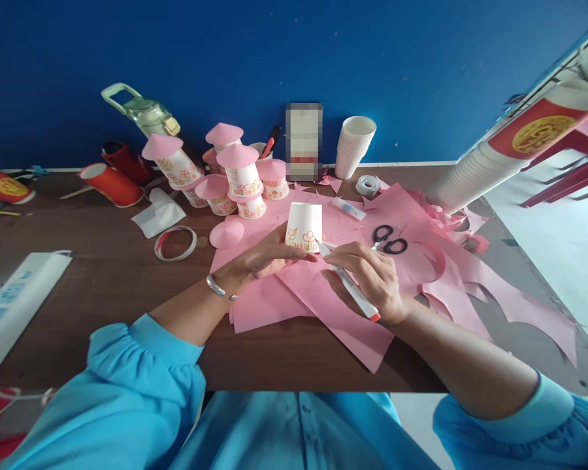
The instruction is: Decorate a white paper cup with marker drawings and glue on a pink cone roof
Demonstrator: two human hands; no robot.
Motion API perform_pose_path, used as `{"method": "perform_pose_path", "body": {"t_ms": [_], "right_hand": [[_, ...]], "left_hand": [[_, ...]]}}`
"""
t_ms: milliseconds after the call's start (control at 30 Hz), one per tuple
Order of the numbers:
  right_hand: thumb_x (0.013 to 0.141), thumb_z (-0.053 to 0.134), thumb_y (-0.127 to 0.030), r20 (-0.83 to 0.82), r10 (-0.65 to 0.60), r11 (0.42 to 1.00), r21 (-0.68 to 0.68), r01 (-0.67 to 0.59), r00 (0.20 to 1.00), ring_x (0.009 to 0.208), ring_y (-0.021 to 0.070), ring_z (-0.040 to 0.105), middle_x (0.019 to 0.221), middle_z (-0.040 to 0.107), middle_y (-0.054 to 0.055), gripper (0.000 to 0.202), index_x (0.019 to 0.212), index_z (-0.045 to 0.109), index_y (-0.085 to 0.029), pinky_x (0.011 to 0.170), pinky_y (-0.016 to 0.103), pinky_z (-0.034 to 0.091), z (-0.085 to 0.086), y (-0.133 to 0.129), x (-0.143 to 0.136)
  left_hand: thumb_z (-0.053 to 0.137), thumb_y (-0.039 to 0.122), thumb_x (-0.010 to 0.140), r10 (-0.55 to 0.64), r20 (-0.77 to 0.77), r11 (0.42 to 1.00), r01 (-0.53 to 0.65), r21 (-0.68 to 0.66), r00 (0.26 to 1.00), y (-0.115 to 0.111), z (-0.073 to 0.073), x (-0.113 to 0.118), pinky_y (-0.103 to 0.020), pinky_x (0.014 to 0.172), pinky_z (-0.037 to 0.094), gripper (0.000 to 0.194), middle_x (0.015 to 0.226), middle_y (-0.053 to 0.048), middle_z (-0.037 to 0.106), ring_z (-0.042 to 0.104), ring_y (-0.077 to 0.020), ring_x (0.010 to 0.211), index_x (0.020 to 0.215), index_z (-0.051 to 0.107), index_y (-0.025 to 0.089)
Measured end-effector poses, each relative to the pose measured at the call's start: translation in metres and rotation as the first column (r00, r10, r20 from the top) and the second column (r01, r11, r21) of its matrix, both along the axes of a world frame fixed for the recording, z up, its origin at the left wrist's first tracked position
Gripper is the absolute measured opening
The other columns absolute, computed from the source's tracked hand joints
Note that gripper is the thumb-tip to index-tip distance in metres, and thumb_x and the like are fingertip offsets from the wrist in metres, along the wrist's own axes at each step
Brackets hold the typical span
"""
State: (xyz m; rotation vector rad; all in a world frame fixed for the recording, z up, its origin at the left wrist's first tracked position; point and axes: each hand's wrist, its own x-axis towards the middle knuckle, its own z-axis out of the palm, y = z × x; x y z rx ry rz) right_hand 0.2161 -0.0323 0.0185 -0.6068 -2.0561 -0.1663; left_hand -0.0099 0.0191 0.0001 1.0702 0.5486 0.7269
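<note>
An upside-down white paper cup is gripped in my left hand, its lower band drawn with orange flowers and green leaves. My right hand is closed around a white marker with an orange end, its tip at the cup's lower right side. Both hands are above overlapping pink paper sheets. Behind them stand several decorated cups with pink cone tops, some stacked. A loose pink cone lies left of the held cup.
Black-handled scissors, a glue tube and a tape roll lie on the paper. Behind are a white cup stack and a phone-like object. Leftward are a red cup, tape ring, bottle and power strip.
</note>
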Motion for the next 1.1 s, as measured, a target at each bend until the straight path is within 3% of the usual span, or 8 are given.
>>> {"method": "perform_pose_path", "body": {"t_ms": [233, 600, 800, 933, 1100], "right_hand": [[0.098, 0.068, -0.013, -0.011, 0.002, 1.0, -0.029, -0.002, 1.0, 0.078, 0.019, 0.074, 0.095, 0.076, 0.006, 0.03, 0.126, 0.063, -0.019, 0.065, 0.029, 0.06, -0.0006, 0.0001, 0.0001], [0.098, 0.07, -0.012, 0.003, -0.003, 1.0, -0.015, 0.003, 1.0, 0.08, 0.0184, 0.072, 0.096, 0.074, 0.007, 0.025, 0.122, 0.063, -0.017, 0.065, 0.028, 0.059, 0.0018, 0.0002, 0.0], [0.101, 0.066, -0.014, 0.0, -0.028, 0.999, -0.036, 0.028, 1.0, 0.083, 0.0196, 0.075, 0.098, 0.075, 0.007, 0.027, 0.127, 0.062, -0.02, 0.067, 0.03, 0.062, 0.0008, -0.0007, -0.0002], [0.1, 0.066, -0.014, 0.019, -0.025, 0.999, -0.044, 0.025, 1.0, 0.088, 0.0206, 0.078, 0.103, 0.077, 0.009, 0.028, 0.127, 0.061, -0.02, 0.07, 0.03, 0.064, -0.002, -0.0028, -0.0022], [0.1, 0.07, -0.016, 0.025, 0.034, 0.999, -0.031, -0.034, 0.999, 0.089, 0.0213, 0.079, 0.102, 0.077, 0.01, 0.026, 0.125, 0.062, -0.018, 0.073, 0.031, 0.067, -0.0041, -0.0034, -0.0045]], "left_hand": [[0.094, 0.031, 0.079, -0.005, -0.015, 1.0, 0.005, -0.003, 1.0, -0.0004, -0.0013, -0.0003, -0.038, 0.097, 0.061, 0.043, 0.108, -0.005, 0.078, 0.075, -0.0202, 0.102, 0.114, 0.07, 0.022], [0.093, 0.036, 0.079, 0.013, 0.039, 0.997, -0.016, 0.077, 0.999, -0.0011, -0.0032, -0.0013, -0.038, 0.095, 0.062, 0.033, 0.11, -0.005, 0.076, 0.074, -0.0235, 0.106, 0.104, 0.076, 0.024], [0.086, 0.028, 0.086, 0.014, 0.046, 0.997, -0.018, 0.073, 0.999, 0.005, -0.0071, -0.0012, -0.038, 0.099, 0.061, 0.044, 0.123, -0.007, 0.076, 0.073, -0.0239, 0.118, 0.128, 0.071, 0.026], [0.087, 0.033, 0.084, 0.024, 0.032, 0.996, -0.027, 0.091, 0.999, 0.005, -0.0074, -0.0013, -0.037, 0.09, 0.06, 0.047, 0.11, -0.007, 0.078, 0.076, -0.0236, 0.104, 0.127, 0.071, 0.024], [0.092, 0.035, 0.08, -0.053, -0.016, 0.994, 0.054, 0.096, 0.998, 0.0012, -0.0011, 0.0013, -0.037, 0.091, 0.058, 0.045, 0.107, -0.007, 0.077, 0.074, -0.0245, 0.105, 0.117, 0.072, 0.021]]}}
